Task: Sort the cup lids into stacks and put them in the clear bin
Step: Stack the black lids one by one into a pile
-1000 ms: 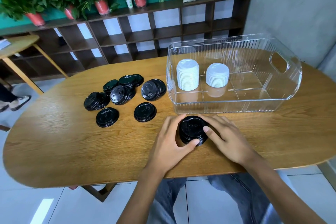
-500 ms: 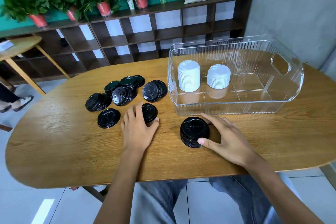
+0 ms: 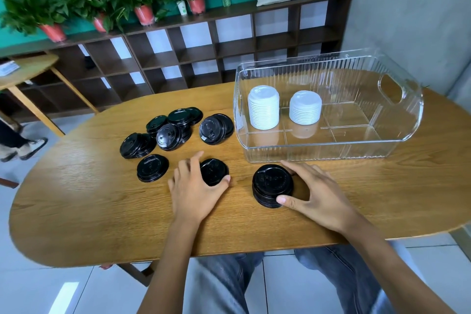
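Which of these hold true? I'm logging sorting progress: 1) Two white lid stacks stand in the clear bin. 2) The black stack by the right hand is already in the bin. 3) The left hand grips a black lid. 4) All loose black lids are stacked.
1) True: two white lid stacks stand in the clear bin.
2) False: the black stack sits on the table in front of the bin, held by the right hand.
3) True: the left hand grips a black lid.
4) False: loose black lids lie scattered.
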The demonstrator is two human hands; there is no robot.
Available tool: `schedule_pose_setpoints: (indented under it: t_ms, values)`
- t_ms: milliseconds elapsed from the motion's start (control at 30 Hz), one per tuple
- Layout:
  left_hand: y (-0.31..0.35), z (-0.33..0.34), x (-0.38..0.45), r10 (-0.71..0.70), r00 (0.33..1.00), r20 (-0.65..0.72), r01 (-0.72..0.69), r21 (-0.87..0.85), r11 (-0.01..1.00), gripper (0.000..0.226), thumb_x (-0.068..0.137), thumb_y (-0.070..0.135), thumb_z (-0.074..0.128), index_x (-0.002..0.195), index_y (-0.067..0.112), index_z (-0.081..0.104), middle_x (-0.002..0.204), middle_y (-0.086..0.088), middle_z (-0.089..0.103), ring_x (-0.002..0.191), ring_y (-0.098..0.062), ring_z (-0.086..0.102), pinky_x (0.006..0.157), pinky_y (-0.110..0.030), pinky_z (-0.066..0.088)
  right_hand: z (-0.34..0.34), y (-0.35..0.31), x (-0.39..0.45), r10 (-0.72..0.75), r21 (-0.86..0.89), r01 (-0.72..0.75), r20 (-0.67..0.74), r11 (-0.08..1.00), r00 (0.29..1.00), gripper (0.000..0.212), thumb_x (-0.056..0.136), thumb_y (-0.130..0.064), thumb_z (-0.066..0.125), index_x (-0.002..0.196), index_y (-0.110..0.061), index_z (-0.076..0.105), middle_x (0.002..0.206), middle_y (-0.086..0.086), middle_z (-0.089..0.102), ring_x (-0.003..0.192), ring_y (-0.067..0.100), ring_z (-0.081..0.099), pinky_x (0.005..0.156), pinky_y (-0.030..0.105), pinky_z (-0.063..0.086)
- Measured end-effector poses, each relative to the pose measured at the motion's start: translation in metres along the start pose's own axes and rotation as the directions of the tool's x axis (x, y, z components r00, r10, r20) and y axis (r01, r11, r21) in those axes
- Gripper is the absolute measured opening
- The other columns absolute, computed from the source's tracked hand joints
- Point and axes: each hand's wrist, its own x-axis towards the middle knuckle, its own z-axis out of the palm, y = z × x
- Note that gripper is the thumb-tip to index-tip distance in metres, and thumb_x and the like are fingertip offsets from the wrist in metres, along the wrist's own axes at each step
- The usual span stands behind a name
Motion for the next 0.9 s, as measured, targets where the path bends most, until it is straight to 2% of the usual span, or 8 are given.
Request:
schedule_pose_setpoints:
  t_ms: [133, 233, 333, 500, 633, 700, 800, 900]
  values:
    - [-0.005, -0.001, -0.002, 0.024, 0.999, 0.030, -0.020, -0.109, 0.994, 0.088, 0.077, 0.047, 0.075, 0.152, 0.037, 0.032, 0.139, 0.005, 0.053, 0.134, -0.023, 0.047, 0.115, -0.051, 0.029, 0.000, 0.000, 0.000, 0.000, -0.002, 0.000, 0.000, 1.000, 1.000, 0.089, 0.072, -0.083, 0.047, 0.149, -0.041, 0.035, 0.141, -0.025, 0.047, 0.131, 0.001, 0.038, 0.110, 0.031, 0.028]
    - [-0.002, -0.002, -0.004, -0.005, 1.000, 0.013, 0.006, -0.092, 0.996, 0.096, 0.071, 0.072, 0.072, 0.150, 0.035, 0.033, 0.133, 0.000, 0.051, 0.130, -0.025, 0.048, 0.111, -0.050, 0.033, 0.000, 0.000, 0.000, 0.000, -0.004, 0.000, 0.000, 1.000, 1.000, 0.089, 0.072, -0.084, 0.047, 0.149, -0.042, 0.035, 0.141, -0.026, 0.047, 0.130, 0.000, 0.038, 0.110, 0.032, 0.028]
    - [0.000, -0.005, -0.002, 0.009, 0.999, 0.042, -0.004, -0.117, 0.993, 0.103, 0.066, 0.088, 0.052, 0.152, 0.036, 0.030, 0.132, 0.003, 0.050, 0.129, -0.022, 0.047, 0.113, -0.050, 0.031, 0.000, 0.001, 0.000, -0.001, -0.002, 0.001, 0.002, 1.000, 1.000, 0.089, 0.072, -0.084, 0.047, 0.150, -0.043, 0.034, 0.139, -0.027, 0.047, 0.130, -0.001, 0.037, 0.108, 0.030, 0.026]
    - [-0.008, -0.006, -0.002, 0.087, 0.990, 0.114, -0.055, -0.257, 0.965, 0.092, 0.072, 0.050, 0.069, 0.151, 0.049, 0.023, 0.129, 0.026, 0.045, 0.125, -0.001, 0.036, 0.123, -0.057, 0.020, 0.001, 0.001, 0.000, -0.001, -0.002, 0.001, -0.002, 1.000, 1.000, 0.088, 0.073, -0.083, 0.048, 0.149, -0.042, 0.035, 0.137, -0.028, 0.046, 0.130, 0.000, 0.037, 0.108, 0.029, 0.026]
    - [-0.004, -0.005, -0.001, 0.066, 0.994, 0.091, -0.046, -0.205, 0.978, 0.109, 0.060, 0.087, 0.062, 0.153, 0.041, 0.027, 0.119, 0.013, 0.046, 0.118, -0.006, 0.041, 0.115, -0.044, 0.030, 0.001, 0.001, 0.001, -0.002, -0.010, 0.002, 0.002, 1.000, 1.000, 0.087, 0.073, -0.083, 0.048, 0.149, -0.042, 0.036, 0.136, -0.029, 0.046, 0.130, 0.000, 0.037, 0.107, 0.029, 0.026]
    - [-0.004, -0.005, 0.000, 0.074, 0.991, 0.113, -0.051, -0.201, 0.978, 0.113, 0.057, 0.093, 0.056, 0.154, 0.042, 0.025, 0.123, 0.015, 0.046, 0.122, -0.008, 0.042, 0.117, -0.044, 0.028, 0.001, 0.002, 0.001, -0.003, -0.009, 0.002, -0.002, 1.000, 1.000, 0.087, 0.074, -0.082, 0.049, 0.149, -0.041, 0.037, 0.133, -0.030, 0.046, 0.129, 0.000, 0.039, 0.108, 0.030, 0.027]
    - [-0.009, -0.008, -0.001, 0.132, 0.976, 0.172, -0.076, -0.302, 0.950, 0.095, 0.064, 0.067, 0.061, 0.151, 0.053, 0.024, 0.132, 0.033, 0.046, 0.130, 0.002, 0.035, 0.127, -0.049, 0.011, 0.001, 0.002, 0.001, -0.004, -0.003, 0.004, -0.003, 1.000, 1.000, 0.086, 0.074, -0.083, 0.049, 0.149, -0.041, 0.037, 0.132, -0.030, 0.047, 0.128, 0.001, 0.040, 0.111, 0.033, 0.028]
    - [-0.011, -0.010, -0.003, 0.157, 0.965, 0.210, -0.077, -0.345, 0.935, 0.091, 0.067, 0.047, 0.068, 0.146, 0.058, 0.024, 0.130, 0.042, 0.048, 0.124, 0.012, 0.027, 0.126, -0.047, 0.003, 0.001, 0.002, 0.001, -0.005, -0.003, 0.005, 0.000, 1.000, 1.000, 0.086, 0.075, -0.082, 0.049, 0.149, -0.042, 0.037, 0.135, -0.027, 0.049, 0.129, 0.000, 0.039, 0.111, 0.032, 0.028]
